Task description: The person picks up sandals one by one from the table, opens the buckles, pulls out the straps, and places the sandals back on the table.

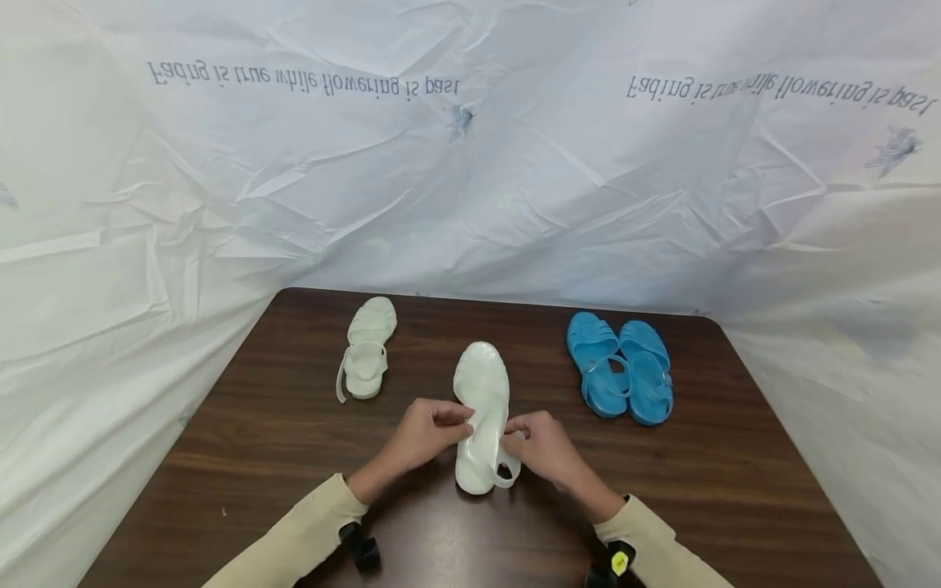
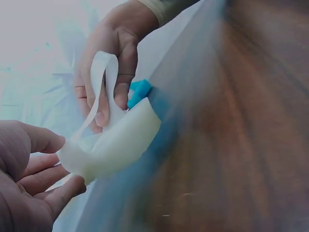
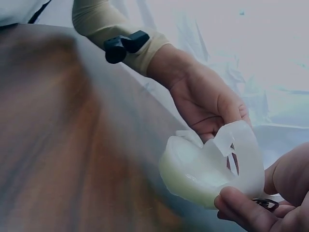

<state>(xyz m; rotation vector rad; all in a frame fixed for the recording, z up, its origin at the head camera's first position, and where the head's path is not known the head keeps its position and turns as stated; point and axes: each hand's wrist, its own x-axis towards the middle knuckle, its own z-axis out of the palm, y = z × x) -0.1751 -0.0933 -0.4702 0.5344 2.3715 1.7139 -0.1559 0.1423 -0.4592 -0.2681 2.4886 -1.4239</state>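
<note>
A white jelly sandal (image 1: pixel 481 376) is between my two hands at the middle of the table, toe pointing away from me. My left hand (image 1: pixel 430 431) pinches its left edge near the middle with thumb and fingers. On the opposite side, my right hand (image 1: pixel 546 447) grips the sandal by its side strap. In the left wrist view the ankle strap (image 2: pixel 97 72) arches up as a loop in front of the right hand. A small metal buckle (image 3: pixel 265 203) shows beside the right fingers in the right wrist view. The heel stands toward me, nearest the table's front.
Another white sandal (image 1: pixel 372 322) lies at the back left, its strap hanging out to the left. Two blue sandals (image 1: pixel 591 339) lie side by side at the back right of the brown wooden table (image 1: pixel 243 441). White printed sheeting (image 1: pixel 470 188) surrounds the table.
</note>
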